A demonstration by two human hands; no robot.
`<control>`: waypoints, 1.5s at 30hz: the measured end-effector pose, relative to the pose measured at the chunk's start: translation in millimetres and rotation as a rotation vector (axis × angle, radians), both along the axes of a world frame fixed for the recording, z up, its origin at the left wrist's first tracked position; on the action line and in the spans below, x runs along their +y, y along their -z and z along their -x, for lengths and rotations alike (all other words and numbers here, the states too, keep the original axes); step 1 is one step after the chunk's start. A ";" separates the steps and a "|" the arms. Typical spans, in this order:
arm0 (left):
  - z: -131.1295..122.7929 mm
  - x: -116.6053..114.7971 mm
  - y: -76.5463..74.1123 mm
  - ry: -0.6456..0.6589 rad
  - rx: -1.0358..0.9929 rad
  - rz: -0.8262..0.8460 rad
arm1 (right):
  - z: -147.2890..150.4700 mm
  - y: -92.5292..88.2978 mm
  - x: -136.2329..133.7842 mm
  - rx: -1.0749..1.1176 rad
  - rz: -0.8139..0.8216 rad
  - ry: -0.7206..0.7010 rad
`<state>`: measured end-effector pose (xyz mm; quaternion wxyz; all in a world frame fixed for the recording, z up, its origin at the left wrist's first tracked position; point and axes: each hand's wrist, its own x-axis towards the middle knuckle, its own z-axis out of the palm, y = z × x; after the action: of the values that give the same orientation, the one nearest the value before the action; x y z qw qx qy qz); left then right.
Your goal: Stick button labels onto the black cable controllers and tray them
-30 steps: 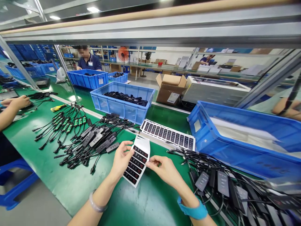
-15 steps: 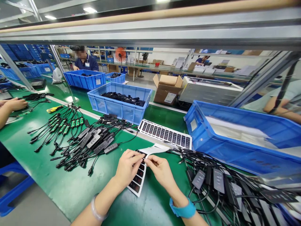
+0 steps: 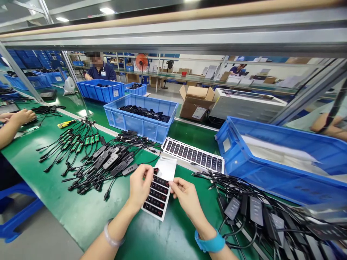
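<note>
Holding a sticker sheet point(image 3: 158, 195) just above the green desk point(image 3: 81, 213), between both hands. The left hand point(image 3: 141, 185) is pinching the sheet's left edge, its grip clamped near the topmost dark sticker and possibly lifting it, though the fingers are hiding the contact. The right hand point(image 3: 186, 195) is pinching the right edge, grip clamped, so the backing is pulling flat for peeling. The top of the sheet is showing bare white, with about five dark stickers below. One second sheet point(image 3: 193, 156) is lying flat beyond. Two cable piles are flanking the hands, the left pile point(image 3: 108, 162) and the right pile point(image 3: 255, 213). Two blue bins point(image 3: 116, 117) are standing nearest.
</note>
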<state>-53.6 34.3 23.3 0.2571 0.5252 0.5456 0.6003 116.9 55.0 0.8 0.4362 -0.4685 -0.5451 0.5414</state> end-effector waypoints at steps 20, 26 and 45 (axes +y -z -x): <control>-5.5 -15.1 11.0 0.480 0.594 -0.311 | -24.5 -33.2 21.1 0.049 0.019 0.031; -4.7 -16.0 14.0 0.547 0.626 -0.271 | -26.6 -35.5 20.7 -0.006 0.012 0.002; 67.7 15.8 14.2 -0.478 0.929 0.375 | -40.6 -42.4 16.6 0.144 -0.208 0.277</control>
<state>-121.3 50.1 9.1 -0.0650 0.5414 0.8032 0.2398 157.5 71.6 43.1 0.5907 -0.4515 -0.4958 0.4489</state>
